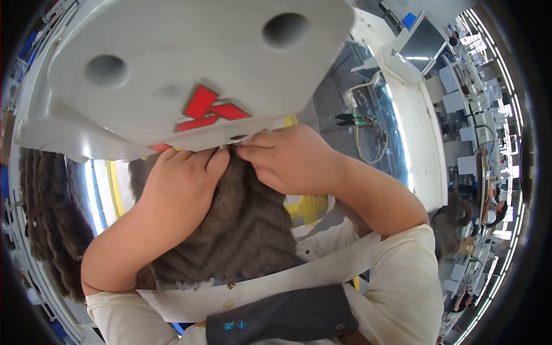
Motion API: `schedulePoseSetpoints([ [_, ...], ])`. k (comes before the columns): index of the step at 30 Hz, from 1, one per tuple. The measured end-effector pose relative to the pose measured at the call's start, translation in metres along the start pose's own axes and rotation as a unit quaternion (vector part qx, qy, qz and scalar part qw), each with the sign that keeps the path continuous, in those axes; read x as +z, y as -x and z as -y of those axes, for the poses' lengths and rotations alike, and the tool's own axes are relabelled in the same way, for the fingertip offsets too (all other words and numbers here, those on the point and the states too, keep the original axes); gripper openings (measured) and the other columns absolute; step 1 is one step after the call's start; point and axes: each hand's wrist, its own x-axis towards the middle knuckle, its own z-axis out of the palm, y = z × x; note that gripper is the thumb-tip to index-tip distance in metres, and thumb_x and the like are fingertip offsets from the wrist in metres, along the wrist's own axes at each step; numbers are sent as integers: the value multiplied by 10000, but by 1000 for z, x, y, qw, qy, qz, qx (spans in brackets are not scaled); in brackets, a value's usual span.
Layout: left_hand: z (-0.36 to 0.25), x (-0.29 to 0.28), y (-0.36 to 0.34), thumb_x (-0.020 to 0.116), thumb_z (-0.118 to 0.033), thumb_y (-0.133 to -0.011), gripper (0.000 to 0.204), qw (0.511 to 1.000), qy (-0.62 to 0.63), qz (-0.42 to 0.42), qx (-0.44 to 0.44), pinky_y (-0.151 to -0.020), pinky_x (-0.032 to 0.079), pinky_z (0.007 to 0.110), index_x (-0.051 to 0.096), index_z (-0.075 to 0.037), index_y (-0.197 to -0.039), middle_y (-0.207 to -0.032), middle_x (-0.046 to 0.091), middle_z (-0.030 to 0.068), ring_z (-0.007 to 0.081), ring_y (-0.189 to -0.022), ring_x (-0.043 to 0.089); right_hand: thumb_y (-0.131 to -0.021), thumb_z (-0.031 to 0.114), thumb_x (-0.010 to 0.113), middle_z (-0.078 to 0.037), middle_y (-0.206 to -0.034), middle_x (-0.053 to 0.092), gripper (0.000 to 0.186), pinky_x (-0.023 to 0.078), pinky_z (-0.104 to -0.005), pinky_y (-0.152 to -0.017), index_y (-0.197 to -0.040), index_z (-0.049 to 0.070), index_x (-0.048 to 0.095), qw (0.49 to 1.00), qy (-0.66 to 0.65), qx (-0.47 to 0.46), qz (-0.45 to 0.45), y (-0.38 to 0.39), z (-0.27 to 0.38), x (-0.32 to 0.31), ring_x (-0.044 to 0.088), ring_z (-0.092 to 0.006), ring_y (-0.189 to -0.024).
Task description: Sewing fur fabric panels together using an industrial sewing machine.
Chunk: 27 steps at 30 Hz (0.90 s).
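A grey-brown fur piece [253, 230] with zigzag ridges hangs from beneath a pale sewing machine head [190, 52] and spreads down toward my lap. My left hand [187, 178] pinches its upper edge close to the machine's underside, with thumb and fingers bent. From the other side, my right hand [293, 158] grips the same edge, its thumb and forefinger pressed together. The two hands almost meet beside small metal parts [241, 140] under the head. The fingertips and the fur's edge are partly hidden there.
A bundle of brown fur strips [52, 218] hangs at the left. On the right, green-handled cutters [359, 119] and a looped cord [382, 141] lie on a dark surface. A monitor [424, 45] stands beyond. Yellow tape [310, 210] is stuck on the table beside the fur.
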Motion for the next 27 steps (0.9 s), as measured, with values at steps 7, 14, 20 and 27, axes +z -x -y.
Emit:
schedulePoseSetpoints([
  [7,-3,-9,2,548,-46,-864,411,999,-20,21,16,-936,494,409,592,36,-1265,-1225,658,182,324,-1077,658,-892,190,645,-37,-1243,689,310,599,-378,-769,-1171,65,700,998,-40,11,50,2,2,-2,716,-234,-967],
  [14,-11,-25,1,582,-51,-833,449,997,-13,78,17,-860,515,371,583,42,-1273,-1235,657,173,276,-1028,682,-895,197,658,-36,-1156,672,205,584,-399,-728,-1058,73,675,996,-68,-3,51,4,4,-2,706,-259,-890],
  [20,-10,-37,4,796,-132,-716,746,989,15,143,45,-879,515,386,512,44,-1383,-1452,564,221,293,-1104,677,-879,201,674,-38,-999,645,138,573,-400,-687,-934,75,656,995,-78,-8,64,5,9,-6,692,-264,-824],
  [27,-14,-35,0,878,-112,-625,913,981,63,186,9,-959,478,413,481,-4,-1440,-1517,523,174,318,-1209,627,-815,147,701,-7,-1067,674,112,573,-380,-640,-912,94,682,996,-48,-4,73,7,9,-10,684,-246,-731],
])
